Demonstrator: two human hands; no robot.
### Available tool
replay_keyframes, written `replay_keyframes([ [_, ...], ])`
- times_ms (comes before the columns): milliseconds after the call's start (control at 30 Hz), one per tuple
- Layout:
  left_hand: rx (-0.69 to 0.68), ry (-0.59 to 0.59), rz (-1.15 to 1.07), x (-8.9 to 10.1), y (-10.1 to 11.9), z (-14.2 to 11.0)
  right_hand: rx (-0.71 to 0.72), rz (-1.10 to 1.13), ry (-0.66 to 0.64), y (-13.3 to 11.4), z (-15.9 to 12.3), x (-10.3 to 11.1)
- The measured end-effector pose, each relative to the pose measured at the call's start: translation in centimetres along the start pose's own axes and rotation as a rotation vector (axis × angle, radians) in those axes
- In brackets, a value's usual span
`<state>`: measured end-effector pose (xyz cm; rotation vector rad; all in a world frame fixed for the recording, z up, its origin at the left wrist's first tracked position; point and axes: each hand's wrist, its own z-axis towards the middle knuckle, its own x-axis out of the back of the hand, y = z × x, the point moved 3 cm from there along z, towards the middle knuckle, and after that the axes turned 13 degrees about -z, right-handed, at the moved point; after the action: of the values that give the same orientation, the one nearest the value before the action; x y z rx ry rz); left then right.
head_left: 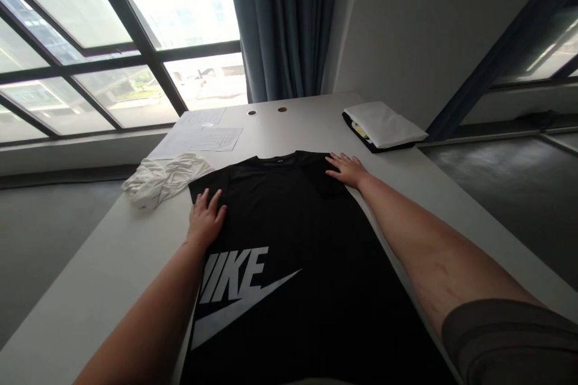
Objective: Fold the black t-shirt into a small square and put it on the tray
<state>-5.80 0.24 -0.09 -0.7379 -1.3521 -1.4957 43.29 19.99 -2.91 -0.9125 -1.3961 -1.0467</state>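
Note:
A black T-shirt (289, 216) with a grey NIKE print lies spread on the white table (298, 126), its collar toward the far end. My left hand (207, 215) rests on the shirt's left edge just below the sleeve, fingers apart. On the right sleeve, my right hand (347, 169) lies flat with its fingers spread. Neither hand grips the fabric. The bottom hem runs out of view near my body.
A crumpled white cloth (165, 177) lies left of the shirt. Behind it are sheets of paper (217, 139). A white and black folded bundle (383, 125) sits at the back right. Blue curtains (284, 24) hang beyond the table, beside large windows (189, 6).

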Motion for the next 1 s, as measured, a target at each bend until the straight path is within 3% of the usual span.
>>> replay_keyframes([
  [67, 0.121, 0.13, -0.028, 1.3, -3.5, -0.2, 0.002, 0.005, 0.018, 0.1, 0.1, -0.1],
  [133, 0.178, 0.15, -0.031, 1.8, -5.5, 0.2, 0.001, 0.014, 0.041, 0.3, 0.0, -0.1],
  [300, 0.184, 0.059, -0.037, 1.6, -6.4, 3.4, -0.042, 0.063, 0.084, 0.6, -0.5, 0.4],
  [400, 0.203, 0.037, -0.039, 1.4, -6.6, 4.9, -0.137, 0.102, 0.231, -1.1, -1.0, 2.2],
  [467, 0.196, 0.034, -0.042, 1.3, -6.8, 5.5, -0.125, 0.125, 0.38, -4.3, -1.2, 4.2],
  [533, 0.187, 0.049, -0.047, 1.1, -7.2, 5.8, 0.047, 0.17, 0.429, -9.8, -1.5, 6.2],
  [633, 0.181, 0.072, -0.06, 0.8, -7.6, 6.1, 0.342, 0.237, 0.317, -20.7, -2.4, 8.3],
  [700, 0.179, 0.078, -0.078, 0.7, -7.7, 6.2, 0.437, 0.277, 0.203, -27.7, -3.2, 9.1],
  [767, 0.175, 0.079, -0.097, 0.6, -7.7, 6.2, 0.469, 0.292, 0.173, -33.3, -4.0, 9.6],
  [867, 0.159, 0.079, -0.141, 0.5, -7.7, 6.2, 0.418, 0.281, 0.191, -38.0, -4.8, 9.4],
  [1000, 0.084, 0.123, -0.303, 0.2, -7.9, 6.6, 0.359, 0.263, 0.162, -39.5, -5.3, 7.9],
])
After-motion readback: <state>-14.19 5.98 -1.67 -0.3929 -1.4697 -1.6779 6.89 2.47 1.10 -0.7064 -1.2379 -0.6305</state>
